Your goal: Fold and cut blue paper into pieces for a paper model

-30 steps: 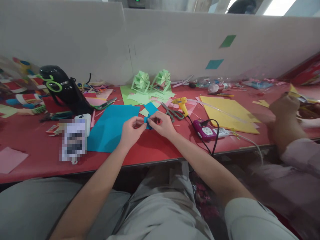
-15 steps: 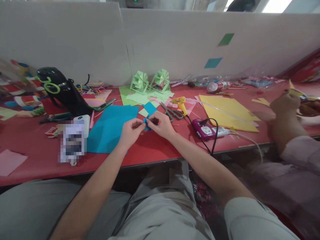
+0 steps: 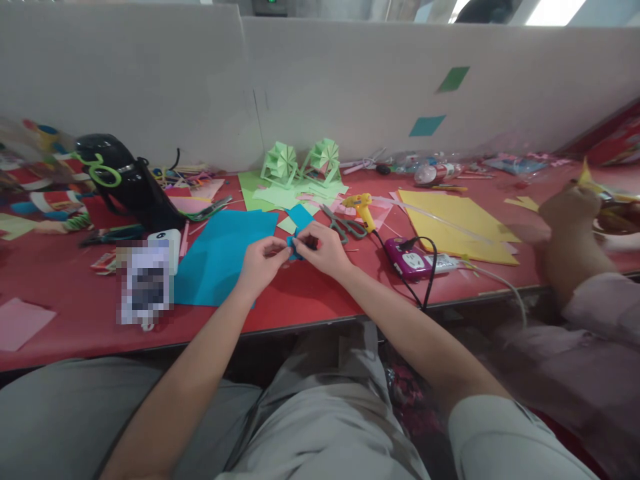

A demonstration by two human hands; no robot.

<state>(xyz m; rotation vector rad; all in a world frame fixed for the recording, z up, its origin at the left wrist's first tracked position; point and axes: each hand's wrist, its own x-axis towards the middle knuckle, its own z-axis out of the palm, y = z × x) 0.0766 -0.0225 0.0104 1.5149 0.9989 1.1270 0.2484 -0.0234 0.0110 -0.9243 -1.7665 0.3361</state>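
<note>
Between my two hands is a small blue piece of paper [image 3: 292, 248], mostly covered by the fingers. My left hand [image 3: 263, 263] pinches it from the left with thumb and forefinger. From the other side my right hand [image 3: 323, 248] grips it, fingers curled over its top. Just beyond the right fingers lies a blue paper strip [image 3: 301, 217]. A stack of blue paper sheets [image 3: 227, 247] lies flat beside and partly behind my left hand. Grey-handled scissors [image 3: 345, 227] rest to the right of my right hand.
A yellow glue gun [image 3: 361, 208] lies near a purple power strip [image 3: 407, 259] with trailing cords. Two green folded-paper models [image 3: 280, 163] stand at the back. Yellow sheets [image 3: 460, 227] lie to the right, near a co-worker's hand [image 3: 570, 207]. A phone [image 3: 147, 283] and black bottle [image 3: 125, 180] are left.
My hands and the blue paper piece look almost unmoved. At the right, the yellow paper in the co-worker's hand has shifted slightly.
</note>
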